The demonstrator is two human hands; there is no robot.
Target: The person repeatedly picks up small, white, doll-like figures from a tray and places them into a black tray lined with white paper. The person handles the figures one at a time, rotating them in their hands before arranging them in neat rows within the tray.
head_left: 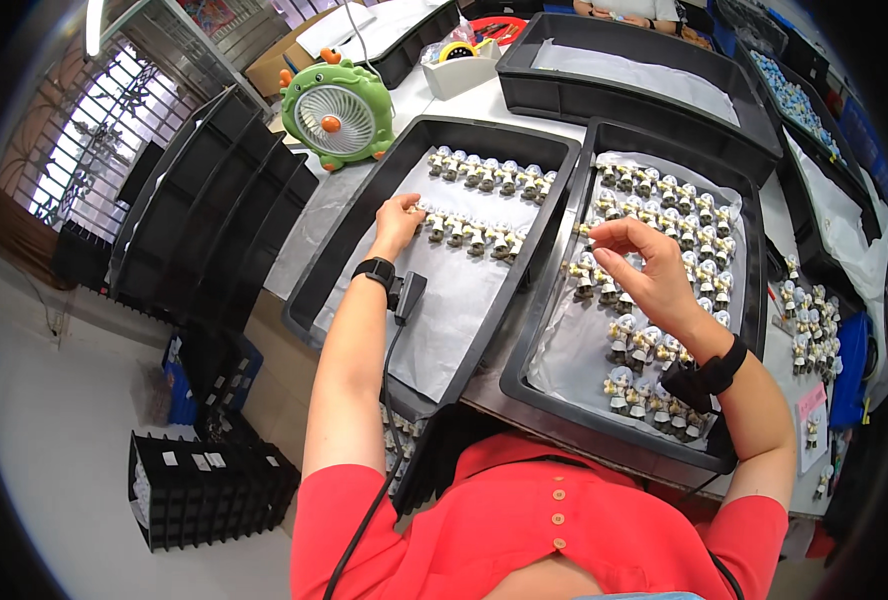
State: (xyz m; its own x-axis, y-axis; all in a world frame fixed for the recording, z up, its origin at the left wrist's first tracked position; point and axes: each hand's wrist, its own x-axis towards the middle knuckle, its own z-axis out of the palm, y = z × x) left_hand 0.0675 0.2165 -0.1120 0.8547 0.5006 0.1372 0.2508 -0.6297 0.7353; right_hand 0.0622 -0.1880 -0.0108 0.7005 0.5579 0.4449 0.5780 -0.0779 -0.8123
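My left hand reaches into the left black tray, its fingers pinched on a small figurine at the left end of the second row. The fingers partly cover that figurine. Two rows of white-and-yellow figurines with grey-white tops stand on the tray's white liner sheet. Over the right black tray, my right hand is raised with fingers curved and the thumb apart from them. Its fingertips are close to a figurine at the left side; whether they touch cannot be seen. Several rows of figurines fill this tray.
A green animal-shaped fan stands behind the left tray. Beyond are a tape dispenser and another lined black tray. More figurines stand at the right. Stacked black trays are at the left. A cable hangs along my left arm.
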